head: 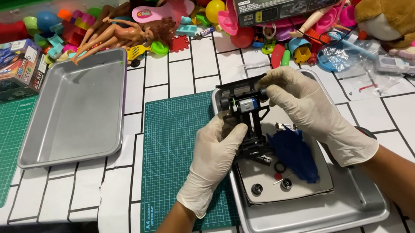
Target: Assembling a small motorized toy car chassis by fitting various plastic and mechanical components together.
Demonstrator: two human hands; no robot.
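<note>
Both grips, left hand (213, 156) and right hand (307, 110), clasp black chassis (247, 121), lengthwise away

The left hand (213, 156) hides the side of the black toy car chassis (247, 119); both forearms are cut off by the bottom edge.

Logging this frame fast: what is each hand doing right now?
Left hand: closed around the black toy car chassis, gripping its side.
Right hand: fingers pinching the chassis's far end by a wheel.
</note>
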